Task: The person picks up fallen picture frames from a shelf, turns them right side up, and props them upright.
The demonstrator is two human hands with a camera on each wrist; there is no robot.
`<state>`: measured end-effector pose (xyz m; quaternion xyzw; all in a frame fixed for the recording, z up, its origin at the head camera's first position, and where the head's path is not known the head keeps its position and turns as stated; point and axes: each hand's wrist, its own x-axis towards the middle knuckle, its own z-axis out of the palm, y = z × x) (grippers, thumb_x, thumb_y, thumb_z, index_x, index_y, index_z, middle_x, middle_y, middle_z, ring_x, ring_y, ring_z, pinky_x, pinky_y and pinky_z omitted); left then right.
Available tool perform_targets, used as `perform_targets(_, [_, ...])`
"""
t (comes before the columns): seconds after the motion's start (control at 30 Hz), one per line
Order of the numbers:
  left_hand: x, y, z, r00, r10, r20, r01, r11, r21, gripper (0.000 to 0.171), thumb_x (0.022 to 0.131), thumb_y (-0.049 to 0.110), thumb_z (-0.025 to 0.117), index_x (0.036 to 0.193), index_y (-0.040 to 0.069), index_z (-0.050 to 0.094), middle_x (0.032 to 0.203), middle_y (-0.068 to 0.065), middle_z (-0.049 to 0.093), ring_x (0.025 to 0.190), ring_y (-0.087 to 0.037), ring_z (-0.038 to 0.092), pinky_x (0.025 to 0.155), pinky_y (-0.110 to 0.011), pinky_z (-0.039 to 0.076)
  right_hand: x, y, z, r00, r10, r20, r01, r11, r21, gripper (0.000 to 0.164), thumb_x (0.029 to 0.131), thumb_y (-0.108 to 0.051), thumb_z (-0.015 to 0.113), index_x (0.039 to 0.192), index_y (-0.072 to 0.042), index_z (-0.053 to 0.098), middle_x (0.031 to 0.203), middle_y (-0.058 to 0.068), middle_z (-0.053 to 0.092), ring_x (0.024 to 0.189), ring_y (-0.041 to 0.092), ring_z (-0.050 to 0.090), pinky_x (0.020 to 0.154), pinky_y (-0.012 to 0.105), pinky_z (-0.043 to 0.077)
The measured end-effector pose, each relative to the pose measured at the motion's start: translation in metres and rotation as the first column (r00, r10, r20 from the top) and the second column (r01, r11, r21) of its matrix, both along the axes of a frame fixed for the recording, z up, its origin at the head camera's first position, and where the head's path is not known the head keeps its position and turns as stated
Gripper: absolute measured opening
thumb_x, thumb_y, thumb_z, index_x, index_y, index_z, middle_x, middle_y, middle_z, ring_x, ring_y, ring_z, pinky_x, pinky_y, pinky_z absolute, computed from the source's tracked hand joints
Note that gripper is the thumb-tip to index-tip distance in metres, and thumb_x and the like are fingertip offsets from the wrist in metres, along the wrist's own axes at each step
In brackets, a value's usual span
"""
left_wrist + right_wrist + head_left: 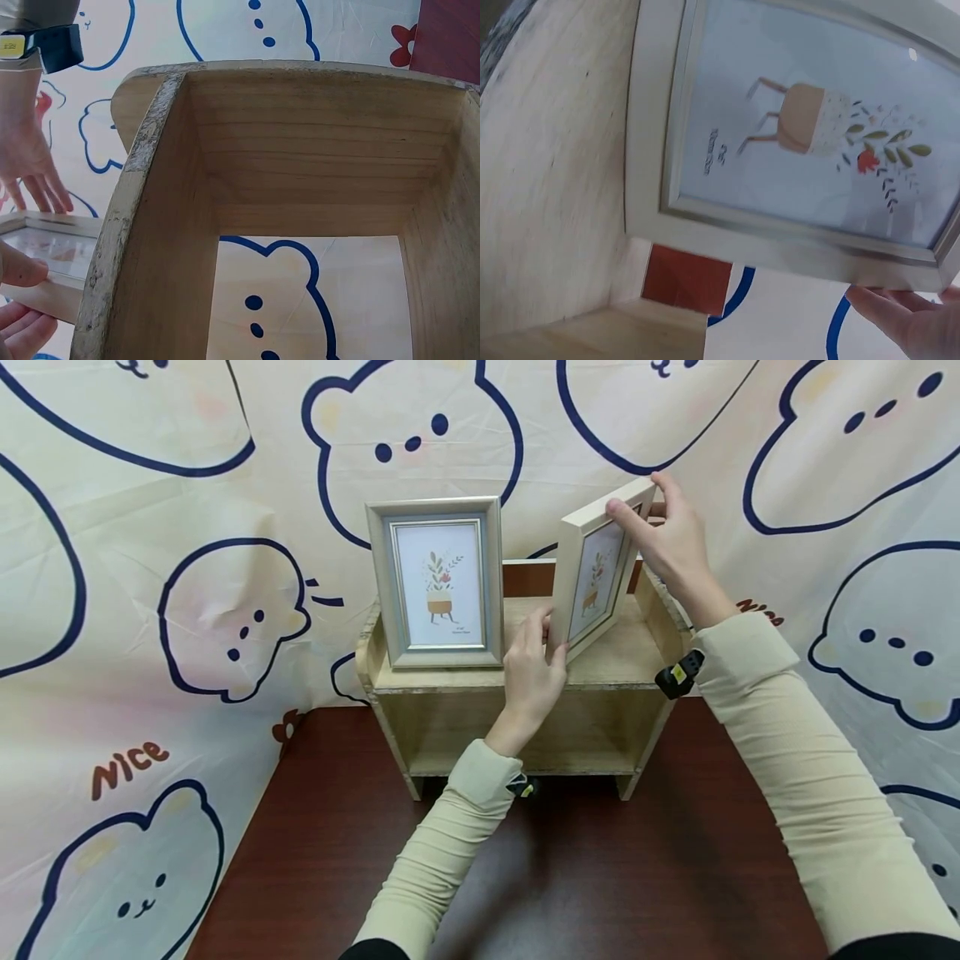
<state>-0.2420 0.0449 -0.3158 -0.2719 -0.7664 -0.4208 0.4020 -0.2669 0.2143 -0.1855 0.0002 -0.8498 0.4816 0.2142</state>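
My right hand [678, 547] grips the top of a cream picture frame [564, 581], thumb in front and fingers behind. Low on the same frame's left side, my left hand [528, 681] pinches the edge. The frame leans and its face is turned toward the right, close over the top board of a small wooden shelf [525, 687]. Behind its glass, the right wrist view shows a print of a potted plant [802, 120]. To the left, a second picture frame [379, 585] with a similar print and a grey-blue inner border stands upright on the top board.
The shelf has raised side panels [663, 602] and an open lower compartment [517, 735]. It stands on a dark red-brown table [600, 877], against a cloth backdrop [240, 510] with cartoon bear outlines.
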Motion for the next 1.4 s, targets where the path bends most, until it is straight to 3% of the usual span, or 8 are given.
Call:
perform_targets(0.23, [0.001,0.002,-0.001,0.999,0.032,-0.003,-0.032,0.999,-0.011,0.047,0.072,-0.004,0.070,0.113,-0.003,0.049,0.099,-0.015,0.059,0.090,-0.025,0.059,0.077,-0.028,0.050,-0.002,-0.001,0.002,0.999,0.032,0.042,-0.029,0.998,-0.057,0.078,0.082,-0.051,0.056,0.146,-0.026,0.018,0.140,0.014,0.035,0.120,0.026,0.042,0.097,0.040,0.038])
perform_targets(0.4, [0.002,0.006,-0.003,0.996,0.065,-0.059,-0.067,0.997,-0.034,0.046,0.071,-0.002,0.070,0.112,-0.004,0.049,0.094,-0.014,0.059,0.088,-0.023,0.058,0.075,-0.028,0.049,-0.007,0.002,0.001,0.995,0.101,0.011,-0.099,0.990,-0.103,0.074,0.084,-0.045,0.056,0.145,-0.025,0.019,0.139,0.017,0.036,0.121,0.026,0.042,0.099,0.040,0.037])
perform_targets(0.7, [0.006,0.013,-0.004,0.987,0.095,-0.126,-0.106,0.991,-0.081,0.045,0.072,0.000,0.071,0.112,-0.005,0.050,0.093,-0.014,0.058,0.087,-0.025,0.058,0.074,-0.028,0.050,-0.019,0.011,-0.002,0.959,0.281,-0.047,-0.285,0.936,-0.208,0.068,0.088,-0.032,0.053,0.146,-0.019,0.019,0.137,0.022,0.034,0.121,0.027,0.039,0.101,0.044,0.033])
perform_targets(0.93, [0.008,0.018,-0.004,0.983,0.126,-0.136,-0.138,0.987,-0.085,0.046,0.071,0.000,0.072,0.111,-0.004,0.051,0.094,-0.014,0.058,0.087,-0.025,0.058,0.077,-0.029,0.049,-0.025,0.014,-0.001,0.935,0.352,-0.039,-0.351,0.907,-0.231,0.067,0.090,-0.031,0.051,0.147,-0.020,0.016,0.142,0.020,0.027,0.127,0.028,0.034,0.103,0.043,0.030])
perform_targets(1.13, [0.007,0.020,-0.004,0.980,0.138,-0.143,-0.150,0.985,-0.081,0.046,0.070,0.001,0.072,0.111,-0.003,0.050,0.094,-0.013,0.059,0.086,-0.025,0.058,0.078,-0.029,0.049,-0.026,0.016,-0.005,0.921,0.374,-0.111,-0.386,0.912,-0.134,0.063,0.089,-0.026,0.051,0.145,-0.019,0.022,0.142,0.015,0.027,0.127,0.029,0.033,0.103,0.045,0.030])
perform_targets(1.27, [0.007,0.020,-0.005,0.980,0.143,-0.142,-0.155,0.985,-0.078,0.046,0.070,0.000,0.071,0.111,-0.003,0.050,0.094,-0.013,0.059,0.086,-0.024,0.058,0.077,-0.030,0.049,-0.026,0.017,-0.009,0.901,0.410,-0.140,-0.415,0.910,-0.006,0.064,0.084,-0.022,0.054,0.143,-0.020,0.030,0.147,0.005,0.024,0.131,0.032,0.028,0.105,0.053,0.020])
perform_targets(1.4, [0.007,0.020,-0.006,0.980,0.142,-0.140,-0.154,0.985,-0.078,0.046,0.071,0.000,0.071,0.111,-0.003,0.051,0.095,-0.013,0.059,0.087,-0.024,0.058,0.078,-0.030,0.049,-0.024,0.018,-0.010,0.879,0.459,-0.131,-0.461,0.887,0.019,0.067,0.081,-0.019,0.058,0.142,-0.021,0.031,0.149,-0.001,0.018,0.135,0.031,0.019,0.105,0.057,0.010])
